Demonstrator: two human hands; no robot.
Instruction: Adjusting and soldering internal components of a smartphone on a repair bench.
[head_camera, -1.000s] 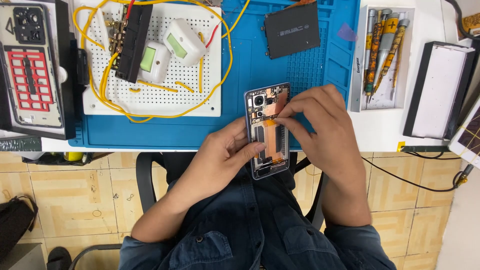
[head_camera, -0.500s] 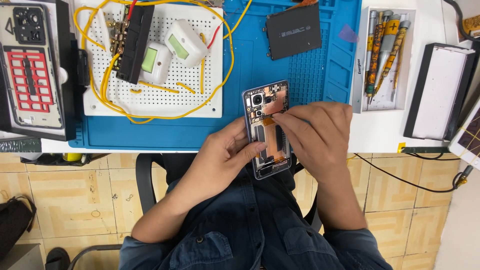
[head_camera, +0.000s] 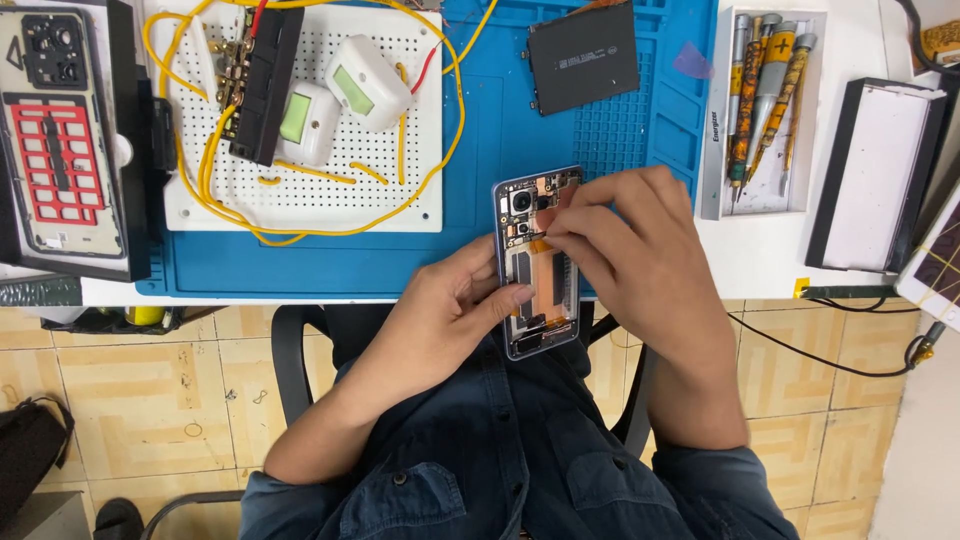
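Observation:
An opened phone (head_camera: 537, 262) with its back cover off shows its camera modules, board and an orange flex strip. It sits over the near edge of the blue work mat (head_camera: 480, 250), above my lap. My left hand (head_camera: 450, 310) grips the phone's left side, thumb lying across the lower part. My right hand (head_camera: 625, 250) covers the phone's right side, its fingertips pinched on a small part near the upper middle of the board. What the fingertips pinch is too small to make out.
A black phone battery (head_camera: 583, 57) lies on the mat's far side. A white perforated board (head_camera: 300, 115) with yellow wires, a black module and two white meters sits at the left. A tray of screwdrivers (head_camera: 760, 100) stands right, a black-edged box (head_camera: 880, 170) beyond it.
My right hand's fingertips have shifted a little up the phone's board, from near the orange flex toward the camera area. My left hand has kept its hold.

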